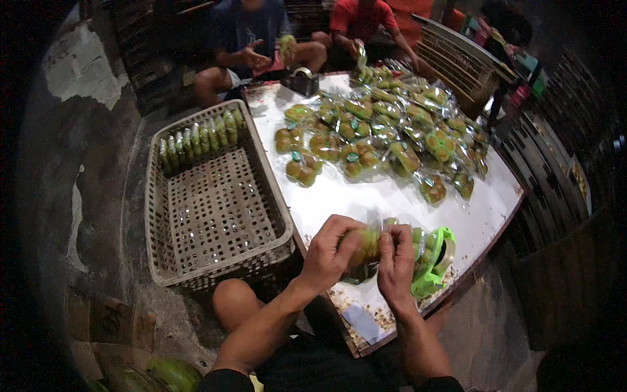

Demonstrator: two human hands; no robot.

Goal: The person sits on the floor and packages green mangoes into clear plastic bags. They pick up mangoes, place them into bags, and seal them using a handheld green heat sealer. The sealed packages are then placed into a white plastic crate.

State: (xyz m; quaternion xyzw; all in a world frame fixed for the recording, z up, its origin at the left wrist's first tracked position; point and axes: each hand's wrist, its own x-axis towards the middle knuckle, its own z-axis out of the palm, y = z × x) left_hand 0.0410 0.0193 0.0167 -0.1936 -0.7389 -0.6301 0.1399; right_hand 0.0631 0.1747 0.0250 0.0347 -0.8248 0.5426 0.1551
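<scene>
My left hand [333, 247] is wrapped around a clear plastic bag of round green-brown fruit [365, 247], just above the near part of the white tabletop [318, 201]. The thumb and fingers of my right hand [397, 262] pinch the plastic at the bag's right side. Right beside that hand stands a bright green tape dispenser [425, 286] with a roll of tape [446, 257]. Between the dispenser and my right hand, more bagged fruit [420, 240] is partly hidden.
Left of the table sits a perforated plastic crate [220, 264], with a row of fruit bags [201, 139] along its far side. Many bagged fruits [357, 152] are heaped across the table. A black tape dispenser [301, 82] stands at the far edge, near two seated people [254, 54].
</scene>
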